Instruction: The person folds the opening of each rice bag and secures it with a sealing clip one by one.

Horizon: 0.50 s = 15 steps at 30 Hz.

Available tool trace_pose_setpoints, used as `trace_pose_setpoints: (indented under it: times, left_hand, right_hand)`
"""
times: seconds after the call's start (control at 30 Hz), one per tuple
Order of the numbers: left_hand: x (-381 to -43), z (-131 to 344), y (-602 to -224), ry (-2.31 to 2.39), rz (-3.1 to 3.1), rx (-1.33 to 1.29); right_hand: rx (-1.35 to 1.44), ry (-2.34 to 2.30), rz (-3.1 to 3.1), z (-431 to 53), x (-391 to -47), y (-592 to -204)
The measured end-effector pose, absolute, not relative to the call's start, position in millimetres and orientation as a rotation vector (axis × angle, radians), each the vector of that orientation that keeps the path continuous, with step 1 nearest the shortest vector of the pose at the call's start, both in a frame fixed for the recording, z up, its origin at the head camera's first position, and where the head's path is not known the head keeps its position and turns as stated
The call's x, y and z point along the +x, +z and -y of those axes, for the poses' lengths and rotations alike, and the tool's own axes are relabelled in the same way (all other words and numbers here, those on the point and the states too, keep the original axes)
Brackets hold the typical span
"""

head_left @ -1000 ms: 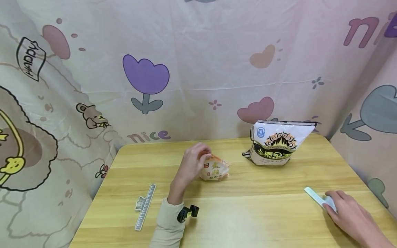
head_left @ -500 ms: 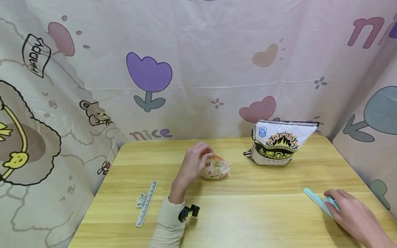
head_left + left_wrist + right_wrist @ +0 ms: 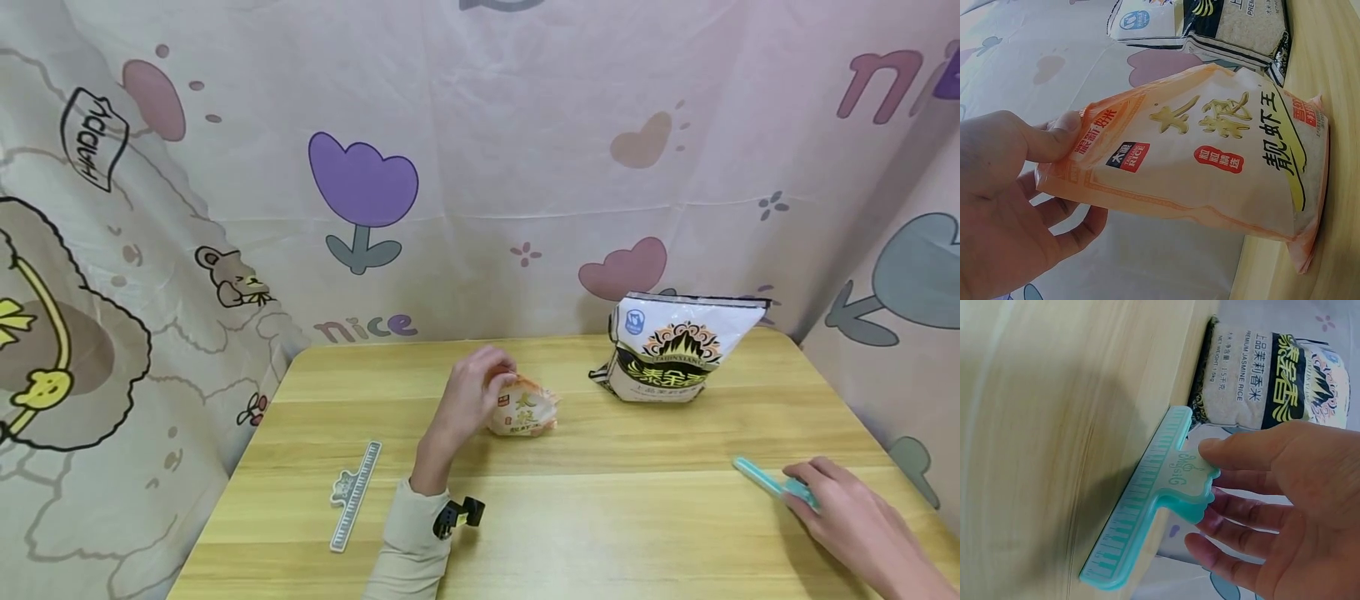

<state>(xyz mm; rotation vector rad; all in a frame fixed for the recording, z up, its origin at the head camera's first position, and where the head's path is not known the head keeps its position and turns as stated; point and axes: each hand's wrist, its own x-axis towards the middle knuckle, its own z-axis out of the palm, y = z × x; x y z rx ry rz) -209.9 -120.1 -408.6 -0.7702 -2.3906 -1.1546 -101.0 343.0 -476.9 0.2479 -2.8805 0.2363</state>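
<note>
An orange-and-cream rice bag (image 3: 1191, 156) stands on the wooden table, its top edge pinched between the thumb and fingers of my left hand (image 3: 472, 396). My right hand (image 3: 855, 508) holds a long mint-green clip (image 3: 1141, 494) printed with piano keys, thumb on one side of its handle and fingers on the other. In the right wrist view the clip's long bar is close to the tabletop; I cannot tell whether it touches. A similar pale grey-white clip (image 3: 355, 497) lies on the table left of my left forearm.
At the back right of the table (image 3: 600, 533) stands a larger white-and-black bag of jasmine rice (image 3: 675, 354), its top tapering to a flat edge. A printed cloth (image 3: 480, 183) hangs behind the table and along both sides.
The mint-green clip has turned slightly in my right hand. My left hand keeps its pinch on the orange-and-cream rice bag, and the camera view has shifted a little.
</note>
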Motion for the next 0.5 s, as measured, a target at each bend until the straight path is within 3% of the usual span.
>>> trace_pose_setpoints:
  times: [0.5]
  left_hand:
    - [-210.1, 120.7, -407.7, -1.168, 2.407, -0.752]
  right_hand:
    - [0.299, 0.245, 2.839, -341.9, -96.0, -476.8]
